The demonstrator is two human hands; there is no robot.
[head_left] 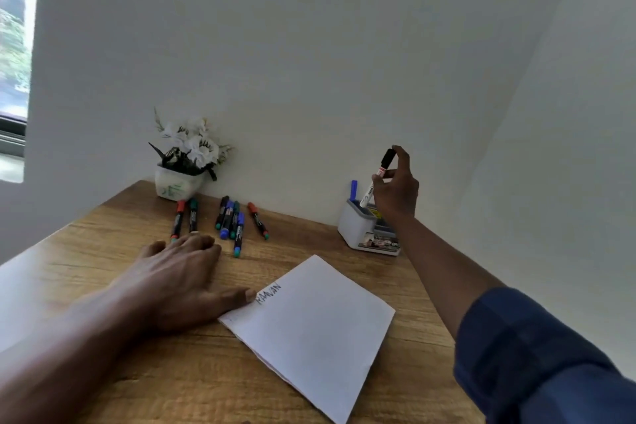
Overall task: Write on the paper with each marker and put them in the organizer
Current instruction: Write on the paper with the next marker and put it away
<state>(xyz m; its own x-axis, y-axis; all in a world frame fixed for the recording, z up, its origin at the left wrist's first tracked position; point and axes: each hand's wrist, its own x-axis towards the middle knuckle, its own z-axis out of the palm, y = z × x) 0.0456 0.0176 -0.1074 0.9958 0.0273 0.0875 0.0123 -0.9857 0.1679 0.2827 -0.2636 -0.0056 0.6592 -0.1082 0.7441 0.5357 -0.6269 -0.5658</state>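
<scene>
My right hand [395, 189] pinches a white marker with a black cap [378, 175], cap up, its lower end over the white organizer [354, 224] at the back right. A blue marker [353, 190] stands in the organizer. My left hand [179, 279] lies flat on the wooden table, its thumb on the left corner of the white paper [316, 330], which carries a short handwritten word near that corner. Several loose markers [227, 220] with red, green, blue and black caps lie in a row by the wall, just beyond my left fingertips.
A white pot of white flowers [182, 162] stands at the back left against the wall. The wooden table [103, 251] ends at the white wall behind and on the right. A window shows at the far left.
</scene>
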